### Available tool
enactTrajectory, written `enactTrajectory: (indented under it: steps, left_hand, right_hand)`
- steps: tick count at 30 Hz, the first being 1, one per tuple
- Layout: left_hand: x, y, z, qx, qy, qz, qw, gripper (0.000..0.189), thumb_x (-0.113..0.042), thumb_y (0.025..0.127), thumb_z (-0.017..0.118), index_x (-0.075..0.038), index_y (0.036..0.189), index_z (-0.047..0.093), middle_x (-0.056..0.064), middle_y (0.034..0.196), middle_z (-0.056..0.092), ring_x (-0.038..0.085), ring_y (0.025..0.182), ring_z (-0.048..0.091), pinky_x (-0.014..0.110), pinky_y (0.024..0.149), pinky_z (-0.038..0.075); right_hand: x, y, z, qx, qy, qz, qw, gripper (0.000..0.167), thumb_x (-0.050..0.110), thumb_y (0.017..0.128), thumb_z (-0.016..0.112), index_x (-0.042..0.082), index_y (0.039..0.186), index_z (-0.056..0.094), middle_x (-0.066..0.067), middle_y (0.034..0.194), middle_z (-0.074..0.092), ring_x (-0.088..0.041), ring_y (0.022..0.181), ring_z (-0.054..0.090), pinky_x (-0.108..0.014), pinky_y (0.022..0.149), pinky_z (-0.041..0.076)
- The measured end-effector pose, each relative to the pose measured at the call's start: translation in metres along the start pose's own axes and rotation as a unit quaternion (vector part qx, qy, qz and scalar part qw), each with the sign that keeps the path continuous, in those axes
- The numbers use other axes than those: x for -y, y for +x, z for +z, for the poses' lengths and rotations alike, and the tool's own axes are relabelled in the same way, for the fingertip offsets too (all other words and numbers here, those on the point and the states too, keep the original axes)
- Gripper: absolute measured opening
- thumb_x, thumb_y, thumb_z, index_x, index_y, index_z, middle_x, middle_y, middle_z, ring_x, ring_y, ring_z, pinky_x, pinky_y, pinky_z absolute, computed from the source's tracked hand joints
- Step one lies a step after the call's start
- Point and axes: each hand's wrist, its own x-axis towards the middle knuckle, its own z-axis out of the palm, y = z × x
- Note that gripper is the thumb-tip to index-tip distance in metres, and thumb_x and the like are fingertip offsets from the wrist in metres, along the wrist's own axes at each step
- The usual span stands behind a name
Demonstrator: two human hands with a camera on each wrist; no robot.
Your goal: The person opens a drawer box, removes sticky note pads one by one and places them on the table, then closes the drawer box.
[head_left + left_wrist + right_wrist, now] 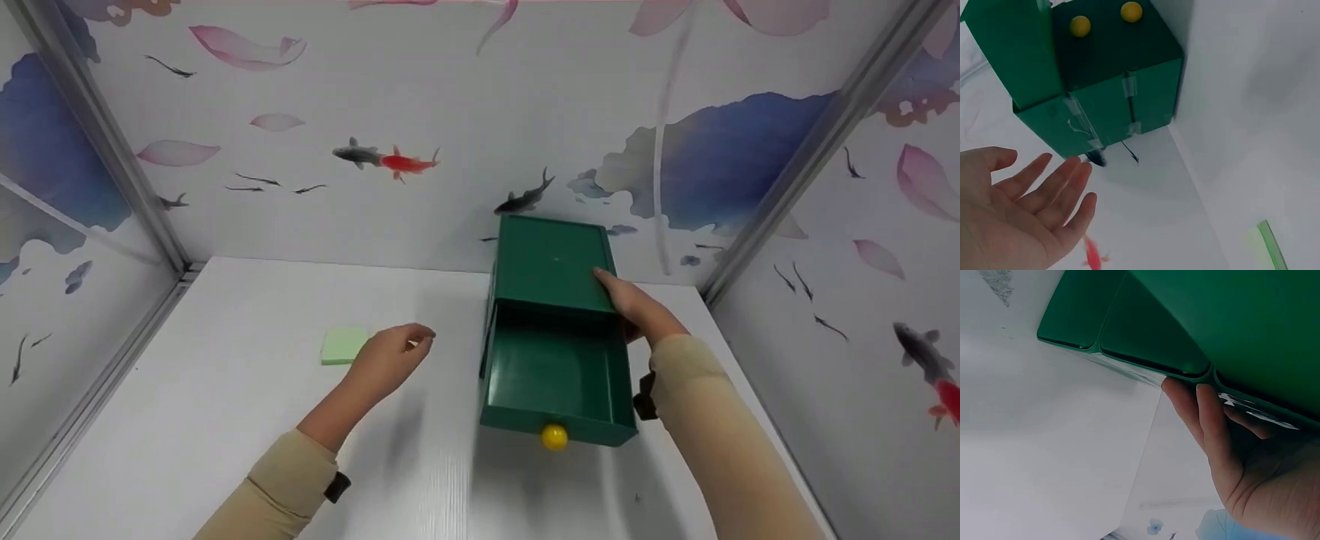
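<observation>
A green drawer cabinet (pixel 555 262) stands on the white table, its top drawer (pixel 556 379) pulled out toward me. The drawer's bare floor shows, and a yellow knob (pixel 555 437) sits on its front. In the left wrist view, two more yellow knobs (pixel 1080 26) mark the lower drawers. My right hand (pixel 643 309) steadies the cabinet's right side, thumb over the top edge, extended fingers (pixel 1214 422) against the side wall. My left hand (pixel 388 361) hovers left of the cabinet, fingers loosely bent, holding nothing; it partly overlaps a green sticky-note pad (pixel 343 343).
White walls (pixel 420 90) printed with fish and petals enclose the table (pixel 247 405) at the back and both sides. Metal posts (pixel 135 150) stand at the corners. Strips of clear tape (pixel 1129 85) cross the seams on the cabinet's side.
</observation>
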Motion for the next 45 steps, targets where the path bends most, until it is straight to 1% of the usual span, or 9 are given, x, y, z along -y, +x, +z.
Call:
enactTrajectory:
  steps: [3, 6, 10, 15, 18, 26, 30, 39, 45]
  left_hand:
    - [-0.010, -0.011, 0.002, 0.015, 0.003, 0.068, 0.9976, 0.022, -0.025, 0.099, 0.055, -0.014, 0.111, 0.070, 0.000, 0.109, 0.068, 0.020, 0.100, 0.063, 0.041, 0.084, 0.051]
    - [-0.018, -0.022, 0.005, 0.024, 0.006, 0.133, 0.9908, 0.015, -0.022, 0.098, 0.057, -0.016, 0.104, 0.069, -0.004, 0.103, 0.067, 0.015, 0.095, 0.063, 0.040, 0.084, 0.051]
    - [-0.027, -0.033, 0.010, 0.032, 0.005, 0.193, 0.9806, 0.008, -0.020, 0.097, 0.060, -0.017, 0.096, 0.068, -0.008, 0.094, 0.066, 0.009, 0.088, 0.063, 0.037, 0.081, 0.052]
    - [-0.033, -0.039, 0.017, 0.049, 0.027, 0.274, 0.9601, 0.010, -0.026, 0.095, 0.066, -0.016, 0.094, 0.068, -0.008, 0.091, 0.067, 0.009, 0.086, 0.062, 0.028, 0.076, 0.052]
    - [-0.034, -0.038, 0.022, 0.046, 0.052, 0.308, 0.9487, 0.013, -0.027, 0.092, 0.070, -0.014, 0.092, 0.068, -0.005, 0.087, 0.067, 0.010, 0.084, 0.062, 0.024, 0.074, 0.051]
    - [-0.036, -0.038, 0.030, 0.020, 0.059, 0.343, 0.9373, 0.012, -0.024, 0.089, 0.073, -0.013, 0.086, 0.068, -0.004, 0.081, 0.068, 0.010, 0.079, 0.064, 0.021, 0.072, 0.051]
    - [-0.037, -0.038, 0.033, 0.009, 0.061, 0.347, 0.9359, 0.012, -0.024, 0.089, 0.073, -0.014, 0.084, 0.067, -0.005, 0.079, 0.067, 0.008, 0.078, 0.064, 0.020, 0.070, 0.050]
    - [-0.041, -0.034, 0.035, 0.008, 0.040, 0.325, 0.9447, 0.013, -0.025, 0.089, 0.072, -0.014, 0.083, 0.067, -0.005, 0.080, 0.068, 0.010, 0.078, 0.065, 0.022, 0.069, 0.051]
    - [-0.041, -0.030, 0.034, -0.014, 0.031, 0.294, 0.9551, 0.012, -0.025, 0.090, 0.072, -0.014, 0.086, 0.068, -0.005, 0.081, 0.068, 0.011, 0.077, 0.064, 0.024, 0.069, 0.051]
  right_hand:
    - [0.000, 0.000, 0.002, 0.002, 0.004, -0.001, 1.0000, 0.099, 0.072, 0.093, 0.025, -0.005, 0.153, 0.005, -0.036, 0.146, 0.028, -0.049, 0.127, 0.042, -0.058, 0.094, 0.044]
    - [0.001, 0.000, 0.002, 0.001, 0.005, -0.001, 1.0000, 0.100, 0.072, 0.093, 0.025, -0.006, 0.153, 0.005, -0.036, 0.146, 0.027, -0.049, 0.127, 0.042, -0.058, 0.094, 0.044]
    - [0.002, 0.000, 0.003, 0.000, 0.000, -0.006, 1.0000, 0.100, 0.072, 0.093, 0.024, -0.006, 0.152, 0.006, -0.036, 0.145, 0.029, -0.050, 0.126, 0.044, -0.058, 0.093, 0.045]
    - [0.001, 0.001, 0.001, 0.002, -0.004, -0.011, 0.9999, 0.099, 0.071, 0.094, 0.024, -0.006, 0.152, 0.005, -0.036, 0.144, 0.030, -0.050, 0.126, 0.044, -0.058, 0.093, 0.045]
    - [0.001, 0.000, 0.000, 0.002, -0.004, -0.013, 0.9999, 0.099, 0.071, 0.094, 0.024, -0.007, 0.152, 0.005, -0.036, 0.144, 0.029, -0.050, 0.126, 0.043, -0.058, 0.094, 0.044]
    - [-0.001, 0.000, -0.001, 0.000, -0.009, -0.003, 1.0000, 0.099, 0.072, 0.093, 0.023, -0.005, 0.153, 0.006, -0.036, 0.145, 0.030, -0.050, 0.125, 0.044, -0.057, 0.093, 0.045]
    - [-0.002, 0.002, -0.001, 0.007, -0.007, -0.005, 0.9999, 0.099, 0.072, 0.093, 0.023, -0.005, 0.153, 0.004, -0.037, 0.146, 0.027, -0.050, 0.127, 0.042, -0.057, 0.093, 0.045]
    - [-0.003, 0.001, -0.003, 0.003, -0.011, -0.003, 0.9999, 0.101, 0.074, 0.092, 0.024, -0.006, 0.153, 0.008, -0.036, 0.145, 0.030, -0.048, 0.125, 0.046, -0.054, 0.092, 0.047]
    - [-0.002, 0.002, -0.004, 0.001, -0.019, -0.008, 0.9998, 0.101, 0.073, 0.092, 0.023, -0.007, 0.152, 0.009, -0.037, 0.144, 0.031, -0.049, 0.123, 0.047, -0.055, 0.091, 0.047]
